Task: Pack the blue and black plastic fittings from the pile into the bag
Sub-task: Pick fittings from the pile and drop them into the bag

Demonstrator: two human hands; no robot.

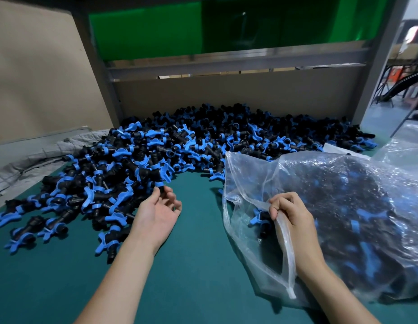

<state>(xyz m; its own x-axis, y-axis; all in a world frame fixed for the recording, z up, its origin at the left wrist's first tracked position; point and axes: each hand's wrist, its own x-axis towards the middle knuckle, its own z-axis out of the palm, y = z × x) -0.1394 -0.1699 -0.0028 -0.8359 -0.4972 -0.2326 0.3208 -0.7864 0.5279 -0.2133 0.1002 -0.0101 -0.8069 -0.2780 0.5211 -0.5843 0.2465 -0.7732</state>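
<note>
Presently I note the right hand [289, 217] gripping the bag [343, 174] by its rim, mouth held open toward the pile [191, 141], while the left hand [156, 212] pinches a fitting [160, 188] at its near edge.

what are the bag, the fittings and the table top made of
The bag: thin clear plastic film, glossy. It wrinkles, glints and shows the parts inside.
The fittings: moulded hard plastic, it seems. Black bodies carry blue collars and wings, mostly matte with a slight sheen.
The table top: a smooth teal mat, maybe rubber or vinyl. It looks dull and even, with no grain.
</note>
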